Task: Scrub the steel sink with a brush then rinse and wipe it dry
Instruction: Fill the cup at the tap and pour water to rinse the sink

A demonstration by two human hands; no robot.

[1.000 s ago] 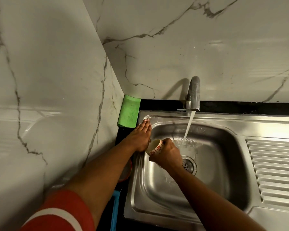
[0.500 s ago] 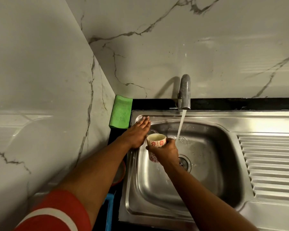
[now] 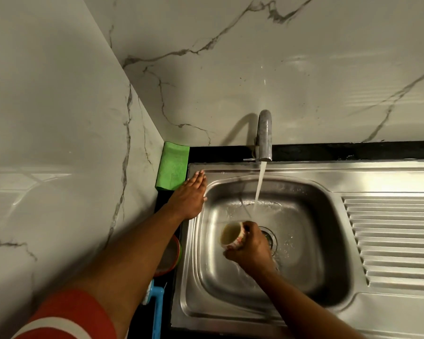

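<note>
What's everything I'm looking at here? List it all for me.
sink: one, steel, centre, ribbed drainboard on the right
tap: one, grey, behind the basin, water running
cup: one, cream with red flowers, over the basin, tilted
cloth: one, green, back left corner
bowl: one, red rim, left of the sink, partly hidden
brush: one, blue handle, bottom left
walls: two, white marble
left hand: flat on the sink rim
right hand: grips the cup
</note>
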